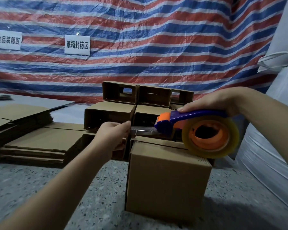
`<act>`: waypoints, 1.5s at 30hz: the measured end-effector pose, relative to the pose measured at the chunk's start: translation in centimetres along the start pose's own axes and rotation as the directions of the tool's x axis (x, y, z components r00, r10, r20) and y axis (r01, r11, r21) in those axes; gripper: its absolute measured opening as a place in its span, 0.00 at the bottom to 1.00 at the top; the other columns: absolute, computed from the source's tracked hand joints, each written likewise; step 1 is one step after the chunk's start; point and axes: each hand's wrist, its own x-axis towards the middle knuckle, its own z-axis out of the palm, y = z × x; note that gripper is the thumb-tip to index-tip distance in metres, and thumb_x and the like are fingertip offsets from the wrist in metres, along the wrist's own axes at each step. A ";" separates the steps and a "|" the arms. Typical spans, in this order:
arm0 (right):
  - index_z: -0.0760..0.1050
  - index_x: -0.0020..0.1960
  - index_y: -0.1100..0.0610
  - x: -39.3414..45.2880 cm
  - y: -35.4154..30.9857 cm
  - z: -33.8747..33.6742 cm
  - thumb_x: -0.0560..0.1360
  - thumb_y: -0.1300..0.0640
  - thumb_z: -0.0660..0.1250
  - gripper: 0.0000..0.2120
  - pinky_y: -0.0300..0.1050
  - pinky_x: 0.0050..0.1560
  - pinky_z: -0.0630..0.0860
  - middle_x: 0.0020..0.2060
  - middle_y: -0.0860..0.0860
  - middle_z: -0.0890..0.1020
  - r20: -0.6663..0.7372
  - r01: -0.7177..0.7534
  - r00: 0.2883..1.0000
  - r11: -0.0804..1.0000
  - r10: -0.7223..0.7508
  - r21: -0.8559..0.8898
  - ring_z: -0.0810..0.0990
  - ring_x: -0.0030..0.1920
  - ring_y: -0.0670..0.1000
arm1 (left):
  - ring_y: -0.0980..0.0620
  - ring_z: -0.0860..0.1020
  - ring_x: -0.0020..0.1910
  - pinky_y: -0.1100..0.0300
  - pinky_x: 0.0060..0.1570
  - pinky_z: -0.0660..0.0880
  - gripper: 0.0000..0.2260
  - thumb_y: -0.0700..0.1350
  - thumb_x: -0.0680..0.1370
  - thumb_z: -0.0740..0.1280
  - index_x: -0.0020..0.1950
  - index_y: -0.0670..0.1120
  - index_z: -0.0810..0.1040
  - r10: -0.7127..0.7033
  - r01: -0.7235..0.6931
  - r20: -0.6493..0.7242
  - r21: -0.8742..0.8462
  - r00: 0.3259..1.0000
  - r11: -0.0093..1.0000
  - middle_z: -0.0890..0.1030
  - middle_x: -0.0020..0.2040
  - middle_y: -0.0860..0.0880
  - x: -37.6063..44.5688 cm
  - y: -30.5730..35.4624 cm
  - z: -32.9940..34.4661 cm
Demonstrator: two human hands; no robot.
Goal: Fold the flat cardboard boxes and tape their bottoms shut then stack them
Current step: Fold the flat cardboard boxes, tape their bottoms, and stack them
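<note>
Left hand (pixel 114 133) pinches tape (pixel 140 131) from right-hand (pixel 211 101) dispenser (pixel 186 121).

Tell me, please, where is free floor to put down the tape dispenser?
Bare speckled floor lies left of the folded box, in front of the flat cardboard stack. More lies to the box's right, toward the white sack. Behind the box it is crowded with stacked boxes.

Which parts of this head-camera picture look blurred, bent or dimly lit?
Head view: wide-angle bending curves the striped tarp and flat cardboard stack; light is dim and soft; edges smear, including the white sacks; the tape dispenser and box stay fairly sharp.
</note>
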 end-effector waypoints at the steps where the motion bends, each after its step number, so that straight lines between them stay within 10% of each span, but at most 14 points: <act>1: 0.76 0.63 0.55 0.0 -0.7 0.2 0.47 0.30 0.82 0.51 0.50 0.51 0.82 0.52 0.58 0.87 0.006 -0.026 1.000 0.995 0.026 -0.094 0.87 0.48 0.57 | 0.54 0.72 0.31 0.59 0.34 0.71 0.14 0.51 0.80 0.66 0.39 0.44 0.79 -0.009 0.009 -0.007 0.029 1.000 1.000 0.75 0.32 0.51 0.3 -0.7 -0.2; 15: 0.77 0.58 0.55 0.4 -2.9 0.8 0.49 0.32 0.77 0.43 0.43 0.40 0.82 0.45 0.56 0.88 -0.034 -0.085 0.996 0.964 0.079 -0.253 0.87 0.40 0.53 | 0.54 0.71 0.27 0.62 0.28 0.73 0.15 0.52 0.80 0.66 0.42 0.41 0.78 -0.211 0.214 0.096 -0.020 0.973 0.977 0.73 0.30 0.49 -0.4 -4.3 -0.3; 23: 0.78 0.57 0.55 -0.1 -3.2 1.6 0.59 0.34 0.74 0.34 0.42 0.35 0.82 0.40 0.54 0.88 -0.054 -0.080 0.996 0.968 0.069 -0.238 0.87 0.36 0.51 | 0.55 0.69 0.29 0.61 0.30 0.64 0.20 0.58 0.81 0.62 0.39 0.44 0.78 -0.060 0.058 0.007 0.139 0.998 0.989 0.73 0.29 0.52 -1.2 -5.9 1.6; 30: 0.78 0.54 0.54 -0.6 -3.3 1.9 0.61 0.36 0.73 0.29 0.40 0.32 0.81 0.36 0.52 0.87 -0.047 -0.071 0.997 0.973 0.062 -0.219 0.86 0.32 0.49 | 0.52 0.75 0.53 0.60 0.42 0.69 0.18 0.55 0.83 0.59 0.70 0.49 0.68 -0.145 0.122 0.092 0.223 0.985 0.967 0.76 0.59 0.49 -1.8 -5.7 1.3; 34: 0.78 0.54 0.55 -0.2 -3.1 1.9 0.60 0.36 0.73 0.30 0.40 0.34 0.82 0.38 0.53 0.87 -0.049 -0.061 0.997 0.976 0.051 -0.209 0.86 0.33 0.49 | 0.53 0.70 0.67 0.57 0.61 0.68 0.18 0.58 0.83 0.53 0.70 0.55 0.71 0.050 -0.050 -0.011 0.010 0.999 0.999 0.74 0.65 0.55 -3.4 -3.1 1.4; 41: 0.78 0.55 0.54 0.1 -3.0 1.6 0.58 0.34 0.75 0.33 0.42 0.38 0.82 0.40 0.54 0.88 -0.036 -0.067 0.998 0.977 0.061 -0.204 0.86 0.35 0.51 | 0.57 0.69 0.66 0.54 0.67 0.69 0.22 0.53 0.82 0.61 0.76 0.57 0.64 0.202 -0.209 0.056 0.233 0.978 0.950 0.70 0.72 0.54 -6.5 -3.3 3.1; 45: 0.77 0.56 0.54 0.2 -2.9 1.4 0.59 0.35 0.75 0.33 0.42 0.39 0.83 0.41 0.54 0.88 -0.033 -0.072 0.997 0.977 0.066 -0.203 0.87 0.37 0.51 | 0.61 0.76 0.47 0.62 0.46 0.74 0.20 0.56 0.83 0.56 0.75 0.58 0.66 0.282 -0.313 0.136 0.456 0.950 0.833 0.79 0.56 0.56 -6.4 -3.2 2.8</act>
